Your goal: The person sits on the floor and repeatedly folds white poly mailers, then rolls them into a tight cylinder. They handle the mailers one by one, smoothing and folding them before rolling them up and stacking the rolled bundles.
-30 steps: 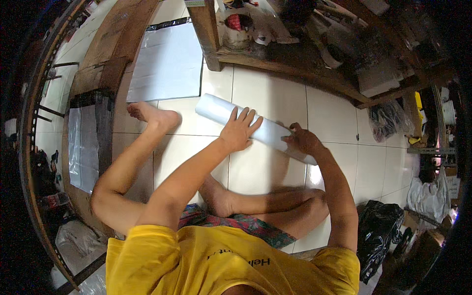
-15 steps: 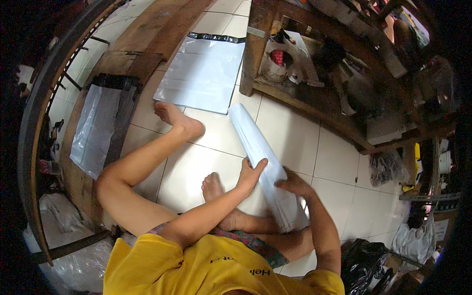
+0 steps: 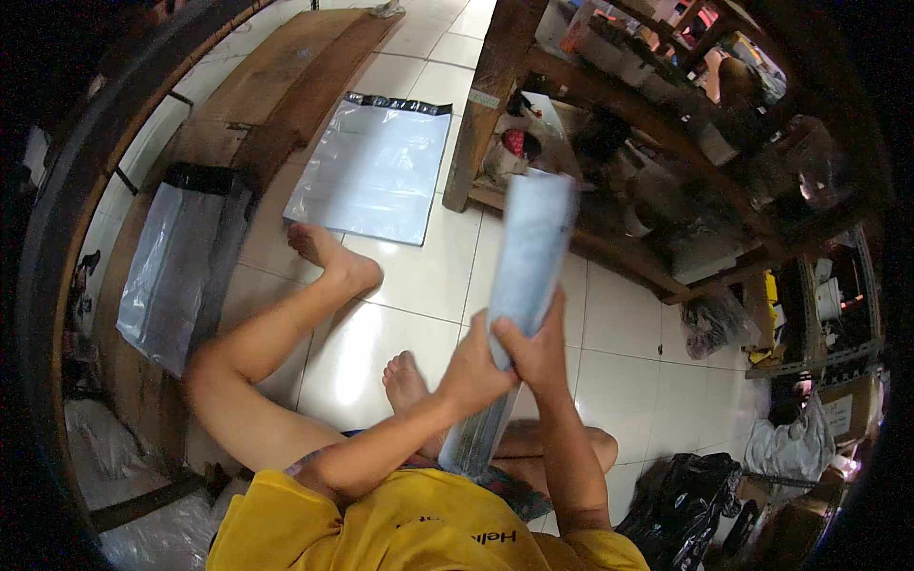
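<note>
Both my hands grip a long, pale plastic bundle [image 3: 531, 249], folded or rolled into a strip. It tilts up and away from my lap, its upper part blurred. My left hand [image 3: 479, 369] wraps its left side near the middle. Close by, my right hand [image 3: 539, 348] clasps its right side, thumb across the front. A stack of flat white plastic mailing bags [image 3: 371, 171] with a black top strip lies on the floor ahead of my left foot. To my left, a narrower pale plastic bag with black edges [image 3: 169, 266] rests on a brown board.
White floor tiles [image 3: 419, 333] spread around my bent legs. A wooden shelf [image 3: 609, 249] with cluttered goods stands ahead right. The long brown board [image 3: 276, 71] runs along the left. Black plastic bags [image 3: 685, 500] and a white bag [image 3: 790, 447] sit at right.
The bundle has swung more upright, its far end lifting and moving right. My right hand has shifted left, close beside my left hand. The bags on the floor keep their places.
</note>
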{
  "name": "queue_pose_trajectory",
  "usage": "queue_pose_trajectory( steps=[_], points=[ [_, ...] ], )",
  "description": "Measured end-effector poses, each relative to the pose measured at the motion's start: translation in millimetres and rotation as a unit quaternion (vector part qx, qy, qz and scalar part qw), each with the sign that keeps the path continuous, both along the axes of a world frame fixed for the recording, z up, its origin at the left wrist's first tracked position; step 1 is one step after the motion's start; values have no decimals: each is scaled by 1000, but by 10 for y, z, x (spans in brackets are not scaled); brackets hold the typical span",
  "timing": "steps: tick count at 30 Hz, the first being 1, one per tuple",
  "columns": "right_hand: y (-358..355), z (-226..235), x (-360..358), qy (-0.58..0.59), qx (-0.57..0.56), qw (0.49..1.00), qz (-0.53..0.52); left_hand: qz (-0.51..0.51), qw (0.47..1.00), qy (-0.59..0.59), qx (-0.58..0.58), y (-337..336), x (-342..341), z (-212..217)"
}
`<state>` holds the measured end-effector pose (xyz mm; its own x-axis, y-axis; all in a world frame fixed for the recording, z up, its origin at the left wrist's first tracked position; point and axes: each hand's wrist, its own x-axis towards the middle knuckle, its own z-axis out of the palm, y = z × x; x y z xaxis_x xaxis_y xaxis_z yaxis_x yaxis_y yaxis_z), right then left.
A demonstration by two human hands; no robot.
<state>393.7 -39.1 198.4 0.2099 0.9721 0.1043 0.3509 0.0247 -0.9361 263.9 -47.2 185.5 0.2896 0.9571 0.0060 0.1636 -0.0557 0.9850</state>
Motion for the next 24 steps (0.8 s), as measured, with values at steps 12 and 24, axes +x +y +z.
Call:
queue_pose_trajectory(
  steps=[12, 24],
  points=[
    [-153, 845, 268, 536, 189, 714, 409, -483, 720, -320, -382, -360, -353, -186],
    [-266, 668, 221, 564, 188, 627, 504, -588, 614, -340, -402, -499, -444, -286]
  ],
)
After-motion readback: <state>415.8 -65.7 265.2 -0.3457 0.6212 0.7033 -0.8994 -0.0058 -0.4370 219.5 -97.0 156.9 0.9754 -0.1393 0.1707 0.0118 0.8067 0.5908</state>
